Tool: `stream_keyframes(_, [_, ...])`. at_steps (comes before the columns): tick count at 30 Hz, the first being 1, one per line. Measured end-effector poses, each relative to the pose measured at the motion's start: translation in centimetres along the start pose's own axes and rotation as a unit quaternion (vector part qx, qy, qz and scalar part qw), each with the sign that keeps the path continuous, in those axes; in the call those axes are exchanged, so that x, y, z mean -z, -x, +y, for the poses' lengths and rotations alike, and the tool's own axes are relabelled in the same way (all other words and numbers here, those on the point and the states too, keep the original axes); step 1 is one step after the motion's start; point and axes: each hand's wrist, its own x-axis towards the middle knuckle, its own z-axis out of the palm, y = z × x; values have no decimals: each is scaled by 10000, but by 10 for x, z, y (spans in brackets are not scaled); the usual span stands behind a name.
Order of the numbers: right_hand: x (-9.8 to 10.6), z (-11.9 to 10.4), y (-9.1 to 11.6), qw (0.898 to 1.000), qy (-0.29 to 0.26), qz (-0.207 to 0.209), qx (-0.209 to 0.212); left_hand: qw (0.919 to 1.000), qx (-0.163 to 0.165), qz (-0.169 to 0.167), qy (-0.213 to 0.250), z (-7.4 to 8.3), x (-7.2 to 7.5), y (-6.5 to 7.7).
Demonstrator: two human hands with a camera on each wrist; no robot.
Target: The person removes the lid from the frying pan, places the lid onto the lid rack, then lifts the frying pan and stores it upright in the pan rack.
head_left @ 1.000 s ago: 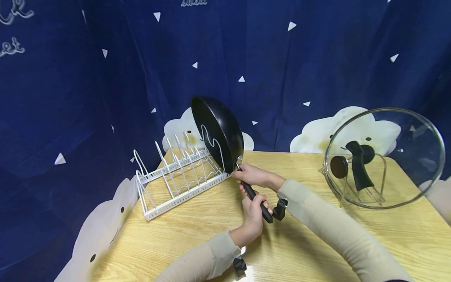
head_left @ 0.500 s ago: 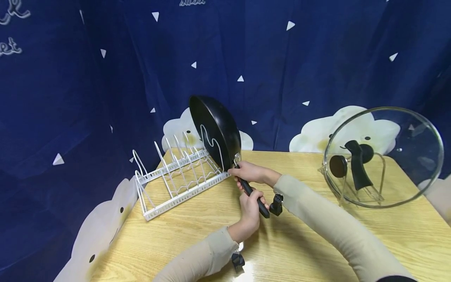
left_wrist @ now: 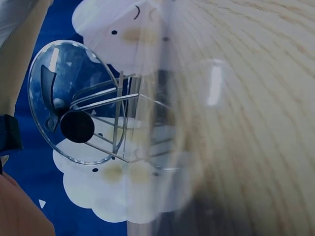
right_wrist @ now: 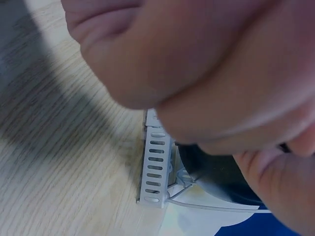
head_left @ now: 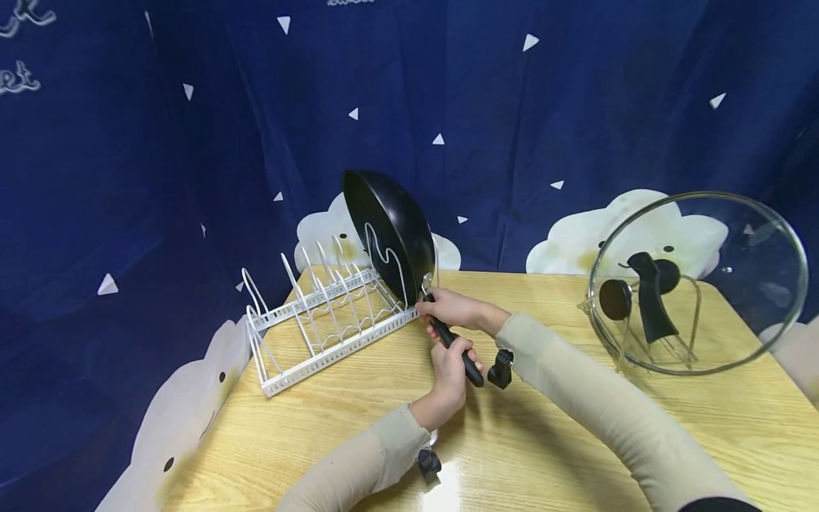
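A black wok [head_left: 409,220] stands on its side at the right end of a white wire rack [head_left: 342,353], its hollow turned left with a wavy wire divider in front of it. Its long black handle [head_left: 441,329] slopes down toward me. Close to the wok's bowl, my right hand [head_left: 453,308] grips the handle. Lower down, near the handle's end, my left hand [head_left: 449,370] is wrapped around it. The right wrist view has curled fingers [right_wrist: 197,73] large in front, with the rack's slotted rail and part of the wok below.
On the right of the wooden table [head_left: 550,427], a big glass lid [head_left: 768,284] with a black handle leans in a wire stand [head_left: 696,320]. A dark blue curtain [head_left: 486,92] with white clouds hangs behind. The rack's other slots lie left of the wok.
The wok has shifted slightly left and up, with its handle end rising. Both hands moved along with it, keeping their hold. A wire divider now shows along the wok's right side.
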Motion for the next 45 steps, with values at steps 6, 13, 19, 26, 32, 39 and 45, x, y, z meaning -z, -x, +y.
stream_keyframes(6, [3,5,0,9999,-65,-8,-121,9999,133,-75,-57,-6,1,-1])
stream_keyframes(13, [1,13,3,9998,-3,-16,-180,9993,317,-62,-169,-18,2,-2])
stream_keyframes(19, [0,13,6,9997,2,104,-237,9992,324,-102,-214,-20,2,-3])
stream_keyframes(26, [0,15,4,9996,-4,126,-258,9987,408,-214,-229,-21,5,-4])
stream_keyframes(32, [-3,18,3,9994,40,217,-259,9978,518,-315,-250,-20,8,-3])
stream_keyframes(39, [-4,23,2,9992,154,300,-202,9973,602,-327,-280,-23,11,-4])
stream_keyframes(45, [-3,25,1,9992,256,312,-74,9950,781,-346,-515,-23,14,-7])
